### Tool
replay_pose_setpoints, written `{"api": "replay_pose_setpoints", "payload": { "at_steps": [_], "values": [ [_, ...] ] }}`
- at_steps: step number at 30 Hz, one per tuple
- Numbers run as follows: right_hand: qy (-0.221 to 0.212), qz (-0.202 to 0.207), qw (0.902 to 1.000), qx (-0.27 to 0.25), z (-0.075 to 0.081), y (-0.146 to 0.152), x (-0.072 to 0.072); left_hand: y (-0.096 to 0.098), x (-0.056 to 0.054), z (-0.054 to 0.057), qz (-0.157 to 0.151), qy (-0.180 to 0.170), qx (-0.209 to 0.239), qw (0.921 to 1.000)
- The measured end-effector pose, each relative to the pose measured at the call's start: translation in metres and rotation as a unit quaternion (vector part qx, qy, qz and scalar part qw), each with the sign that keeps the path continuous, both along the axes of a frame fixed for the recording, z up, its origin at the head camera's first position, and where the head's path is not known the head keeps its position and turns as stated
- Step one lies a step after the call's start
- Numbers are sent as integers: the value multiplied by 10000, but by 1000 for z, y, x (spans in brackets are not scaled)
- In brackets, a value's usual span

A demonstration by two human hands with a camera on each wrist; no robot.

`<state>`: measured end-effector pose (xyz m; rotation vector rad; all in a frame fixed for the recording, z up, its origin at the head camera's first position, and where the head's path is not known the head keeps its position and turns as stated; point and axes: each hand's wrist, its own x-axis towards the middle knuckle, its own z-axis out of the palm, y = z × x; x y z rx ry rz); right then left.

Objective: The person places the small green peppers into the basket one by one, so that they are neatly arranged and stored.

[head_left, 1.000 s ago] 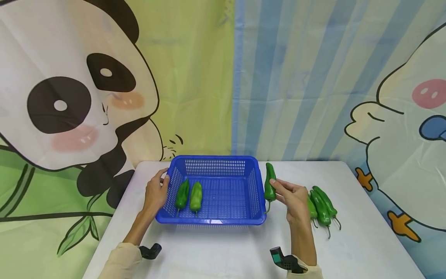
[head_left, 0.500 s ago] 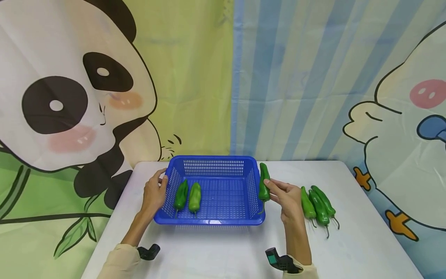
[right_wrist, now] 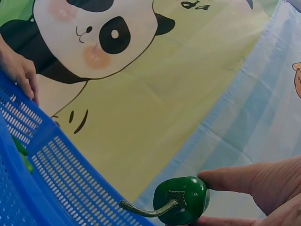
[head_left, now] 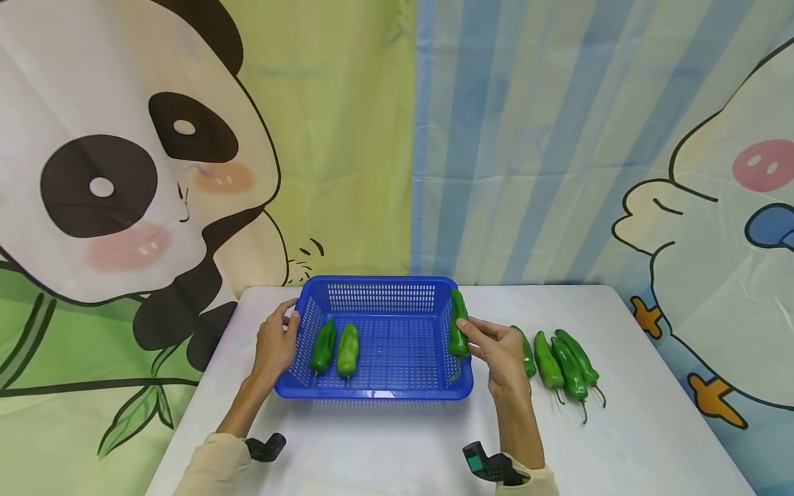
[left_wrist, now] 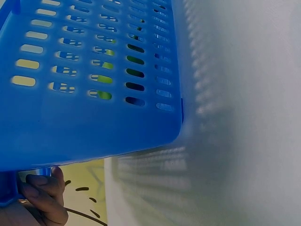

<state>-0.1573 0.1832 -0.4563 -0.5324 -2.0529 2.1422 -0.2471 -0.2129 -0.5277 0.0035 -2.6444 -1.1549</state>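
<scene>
My right hand (head_left: 504, 350) pinches a long green pepper (head_left: 457, 324) between thumb and fingers, over the right rim of a blue plastic basket (head_left: 397, 394). In the right wrist view that pepper (right_wrist: 182, 200) shows its stem end, the stem pointing toward the basket. My left hand (head_left: 276, 342) grips the basket's left rim; in the left wrist view its curled fingers (left_wrist: 47, 195) are at the rim's edge. Inside the basket, on the left side, lie a dark green pepper (head_left: 323, 346) and a lighter green pepper (head_left: 348, 350), side by side.
On the white table (head_left: 384, 448), right of my right hand, lie several more green peppers (head_left: 567, 368), one partly hidden behind the hand. A printed curtain (head_left: 496, 138) with a panda hangs behind the table.
My right hand has carried the pepper left, from beside the basket to over its right rim. Another pepper on the table has come into sight behind it. My left hand stays at the rim.
</scene>
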Motion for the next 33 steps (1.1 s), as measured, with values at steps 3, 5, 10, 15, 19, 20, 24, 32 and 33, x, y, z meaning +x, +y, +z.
{"api": "replay_pose_setpoints", "payload": {
  "at_steps": [3,5,10,15,19,20,24,32,33],
  "values": [
    [21,27,10000,46,1,-2,-1,0,-1,0,-9,18,-4,10000],
    [63,69,9999,59,2,-4,-2,0,-1,-1,5,31,1,10000],
    [234,185,9996,-32,5,-11,-7,1,-1,0,56,77,11,10000],
    [314,278,9991,-64,7,-18,-9,2,-2,0,23,95,14,10000],
    [339,330,9988,-117,3,-24,-12,2,-2,0,-27,25,32,10000],
    [332,343,9988,-149,2,-25,-13,2,-1,0,-17,5,26,10000],
    [276,352,9988,-222,-2,-33,-16,0,0,1,28,-10,-6,10000],
    [147,331,9993,-118,-10,-46,-20,0,0,0,-13,61,2,10000],
    [134,366,9992,-108,-10,-48,-20,0,0,1,-9,57,0,10000]
  ]
}}
